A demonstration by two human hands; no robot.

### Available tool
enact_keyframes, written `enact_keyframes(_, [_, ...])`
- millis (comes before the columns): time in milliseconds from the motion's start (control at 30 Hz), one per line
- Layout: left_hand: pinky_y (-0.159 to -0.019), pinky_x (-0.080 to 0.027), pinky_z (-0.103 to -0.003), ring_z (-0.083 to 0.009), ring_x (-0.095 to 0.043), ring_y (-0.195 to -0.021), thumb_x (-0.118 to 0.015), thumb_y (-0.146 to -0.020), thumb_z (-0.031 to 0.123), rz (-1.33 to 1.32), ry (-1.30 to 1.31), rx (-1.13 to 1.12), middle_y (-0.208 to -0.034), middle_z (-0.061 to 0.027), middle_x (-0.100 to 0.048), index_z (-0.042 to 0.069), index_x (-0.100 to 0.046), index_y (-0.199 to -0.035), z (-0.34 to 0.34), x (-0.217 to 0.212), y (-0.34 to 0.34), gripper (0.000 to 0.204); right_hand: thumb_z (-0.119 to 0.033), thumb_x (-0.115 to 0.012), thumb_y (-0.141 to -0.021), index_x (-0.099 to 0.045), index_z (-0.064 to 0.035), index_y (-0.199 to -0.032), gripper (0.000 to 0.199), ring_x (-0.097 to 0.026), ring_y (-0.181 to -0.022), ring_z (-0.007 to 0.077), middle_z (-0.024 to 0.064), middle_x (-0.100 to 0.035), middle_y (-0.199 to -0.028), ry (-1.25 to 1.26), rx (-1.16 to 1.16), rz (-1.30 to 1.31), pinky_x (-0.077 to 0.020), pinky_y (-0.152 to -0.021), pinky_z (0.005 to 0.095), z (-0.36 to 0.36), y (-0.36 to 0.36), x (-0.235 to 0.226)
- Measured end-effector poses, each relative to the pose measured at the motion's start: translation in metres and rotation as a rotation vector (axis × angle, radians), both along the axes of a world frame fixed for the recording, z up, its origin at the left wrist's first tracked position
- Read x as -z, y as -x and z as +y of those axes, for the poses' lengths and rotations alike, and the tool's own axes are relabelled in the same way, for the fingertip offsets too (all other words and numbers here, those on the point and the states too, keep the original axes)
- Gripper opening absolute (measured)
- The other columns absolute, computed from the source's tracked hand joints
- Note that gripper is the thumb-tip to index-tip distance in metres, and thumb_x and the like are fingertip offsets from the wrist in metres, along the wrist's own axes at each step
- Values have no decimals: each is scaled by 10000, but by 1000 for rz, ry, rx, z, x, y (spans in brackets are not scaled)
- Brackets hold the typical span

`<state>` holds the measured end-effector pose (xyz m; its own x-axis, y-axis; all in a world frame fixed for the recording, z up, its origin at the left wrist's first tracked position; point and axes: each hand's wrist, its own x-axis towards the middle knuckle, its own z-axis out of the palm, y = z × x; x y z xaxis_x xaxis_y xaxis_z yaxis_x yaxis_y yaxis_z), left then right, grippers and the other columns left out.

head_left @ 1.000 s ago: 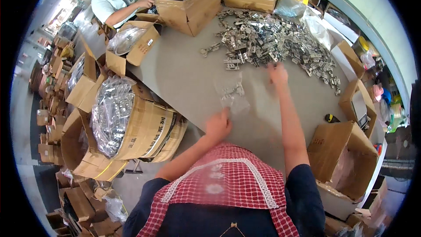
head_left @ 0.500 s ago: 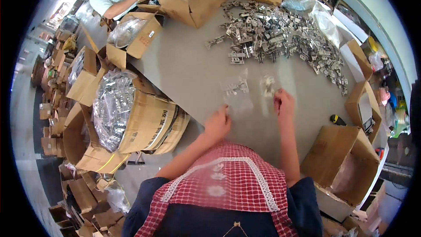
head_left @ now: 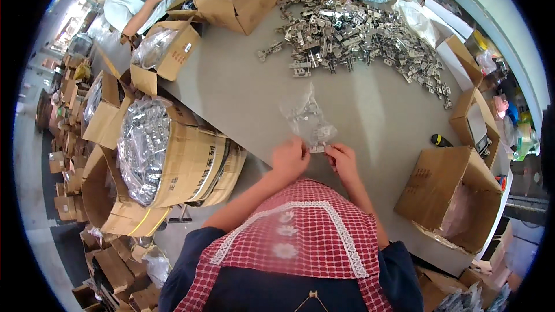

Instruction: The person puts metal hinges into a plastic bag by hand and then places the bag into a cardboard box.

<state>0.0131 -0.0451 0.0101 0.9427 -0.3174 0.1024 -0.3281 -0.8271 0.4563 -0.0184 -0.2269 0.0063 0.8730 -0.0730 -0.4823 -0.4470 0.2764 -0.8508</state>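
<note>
1. Clamping, with the left hand [head_left: 291, 158], the near edge of a clear thin plastic bag [head_left: 302, 120], laid on the flat grey tabletop [head_left: 231, 104].
2. Pinching, with the right hand [head_left: 344, 162], a small silvery metal fitting [head_left: 317, 149] at that edge; cannot tell whether inside.
3. Heaped beyond: loose silvery metal pieces [head_left: 347, 34].
4. Printed darkly on a big brown cardboard carton [head_left: 193, 164] at left; faintly on an open brown box [head_left: 430, 182] at right.
5. Stuck on a smaller brown box [head_left: 176, 56]: a white label [head_left: 187, 47].
</note>
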Motion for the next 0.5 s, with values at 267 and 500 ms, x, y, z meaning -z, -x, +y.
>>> enact_keyframes(267, [-635,-498,-466,-344,-636,-742,-622,-810,233,99,76,-4,-801,-148,-647,79,-544,-921,-4,6,-2,206,-241,-579,-907,-636,-62,-811,211,-481,-481,81,4,-547,-607,208,-526,-89,-354,-426,242,-7,-45,15])
enact_keyframes(500, [-648,-497,-458,-348,-629,-730,-623,-808,253,190,76,14,-812,-141,-643,67,-535,-897,0,14,-6,224,-276,-596,-865,-668,-22,-829,267,-560,-462,132,54,-626,-617,516,-206,-102,-449,-446,279,-85,-161,-8])
